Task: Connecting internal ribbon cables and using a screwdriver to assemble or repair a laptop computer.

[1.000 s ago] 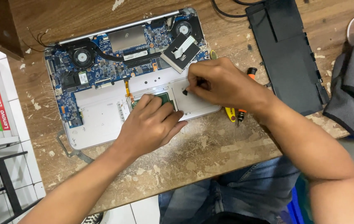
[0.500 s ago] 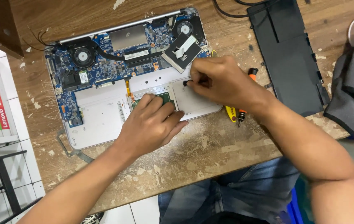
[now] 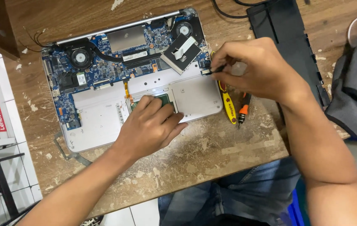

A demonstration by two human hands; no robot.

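Small dark tool mostly hand-hidden

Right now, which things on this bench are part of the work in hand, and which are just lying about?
In use:
- opened laptop, its blue board exposed
- left hand, pressing flat on the laptop's lower edge
- right hand, pinching a small dark tool at the laptop's right edge

Lying about:
- yellow-handled tool and orange-handled tool
- black panel
- grey cloth
- black cable

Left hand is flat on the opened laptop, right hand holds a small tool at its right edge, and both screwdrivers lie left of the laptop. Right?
Not quite. The head view shows the yellow screwdriver and orange screwdriver lying right of the laptop, below the right hand. The left hand and small tool are as you say.
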